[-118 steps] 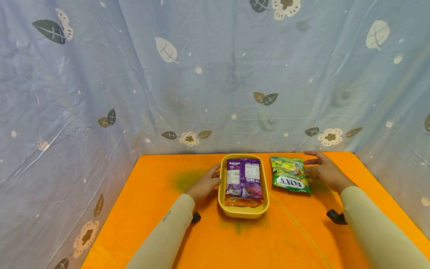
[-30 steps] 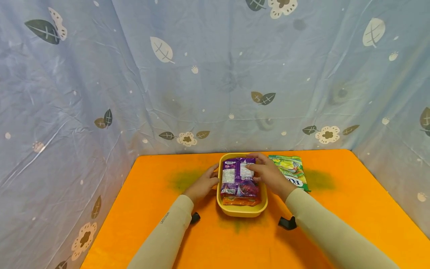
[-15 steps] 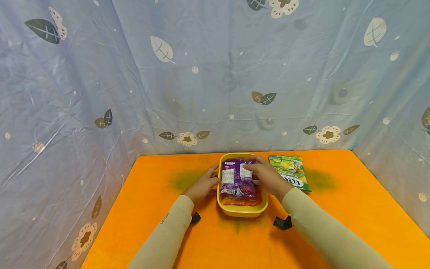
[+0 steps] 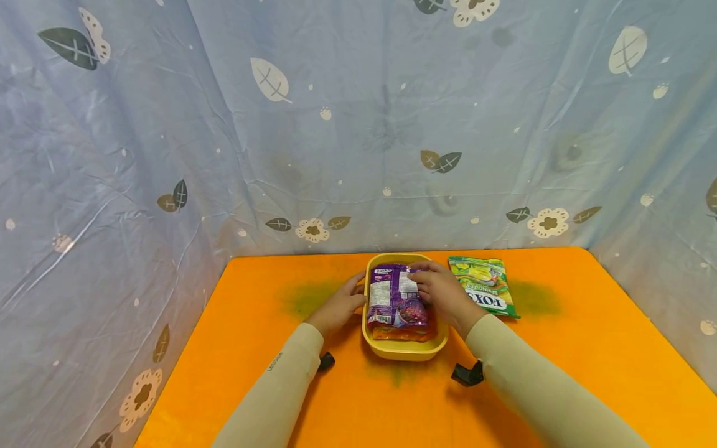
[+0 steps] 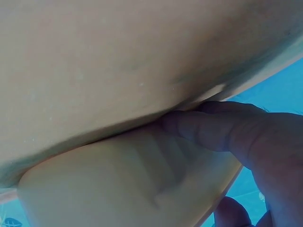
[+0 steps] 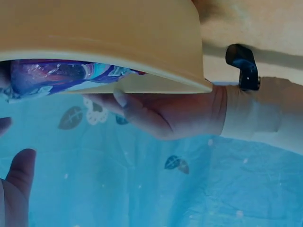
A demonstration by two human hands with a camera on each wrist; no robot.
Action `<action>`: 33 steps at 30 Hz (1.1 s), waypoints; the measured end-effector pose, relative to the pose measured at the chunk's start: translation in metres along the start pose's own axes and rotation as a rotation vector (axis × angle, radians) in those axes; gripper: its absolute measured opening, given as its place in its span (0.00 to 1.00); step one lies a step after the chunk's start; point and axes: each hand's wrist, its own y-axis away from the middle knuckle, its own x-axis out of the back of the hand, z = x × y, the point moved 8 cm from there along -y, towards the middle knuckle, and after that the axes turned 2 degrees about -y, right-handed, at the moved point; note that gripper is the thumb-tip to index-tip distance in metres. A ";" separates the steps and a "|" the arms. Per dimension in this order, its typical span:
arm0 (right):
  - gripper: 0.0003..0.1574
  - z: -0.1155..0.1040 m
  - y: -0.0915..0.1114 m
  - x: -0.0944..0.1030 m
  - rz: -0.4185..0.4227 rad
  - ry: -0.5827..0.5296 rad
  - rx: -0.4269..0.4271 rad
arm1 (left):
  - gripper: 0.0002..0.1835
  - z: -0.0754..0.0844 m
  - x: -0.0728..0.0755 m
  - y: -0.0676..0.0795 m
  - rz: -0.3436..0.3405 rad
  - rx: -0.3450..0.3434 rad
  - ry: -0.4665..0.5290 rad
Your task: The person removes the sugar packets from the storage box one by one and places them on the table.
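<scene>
A purple candy bag (image 4: pixel 386 295) lies back side up in a yellow plastic tub (image 4: pixel 403 353), over an orange packet (image 4: pixel 400 334). Against the tub's left outer wall rests my left hand (image 4: pixel 338 309); its fingers lie along that wall in the left wrist view. My right hand (image 4: pixel 445 295) reaches over the tub's right rim, fingers extended onto the purple bag and covering its right edge. The right wrist view shows two digits spread apart below the rim. Outside the tub, to its right, a green Fox's candy bag (image 4: pixel 484 286) lies flat.
The tub stands on an orange table (image 4: pixel 392 410) with greenish stains. A blue patterned curtain (image 4: pixel 358 124) encloses the back and sides. Black camera mounts (image 4: pixel 467 374) sit at both wrists.
My right hand has come left from beside the green bag to the purple bag, which has shifted slightly left in the tub. The left hand has stayed at the tub.
</scene>
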 end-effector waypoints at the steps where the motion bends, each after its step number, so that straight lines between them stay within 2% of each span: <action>1: 0.30 0.000 0.000 0.000 0.000 -0.008 0.001 | 0.36 0.000 0.000 0.000 0.002 -0.002 -0.005; 10: 0.26 0.003 0.000 0.001 -0.058 -0.040 0.005 | 0.36 -0.002 -0.001 -0.001 -0.025 0.005 0.086; 15: 0.23 0.007 0.001 -0.005 -0.065 0.091 0.025 | 0.36 -0.003 -0.003 -0.001 -0.036 0.012 0.099; 21: 0.22 0.009 0.002 -0.018 -0.066 0.291 0.138 | 0.37 -0.003 -0.004 0.000 -0.037 0.019 0.092; 25: 0.25 0.013 0.003 -0.021 -0.076 0.311 0.153 | 0.37 -0.002 -0.005 0.000 -0.043 0.018 0.091; 30: 0.33 0.018 0.006 -0.027 -0.181 0.276 0.109 | 0.36 -0.002 -0.004 0.000 -0.043 0.013 0.098; 33: 0.35 0.015 0.011 -0.031 -0.222 0.299 0.101 | 0.36 -0.002 -0.003 0.000 -0.041 0.013 0.101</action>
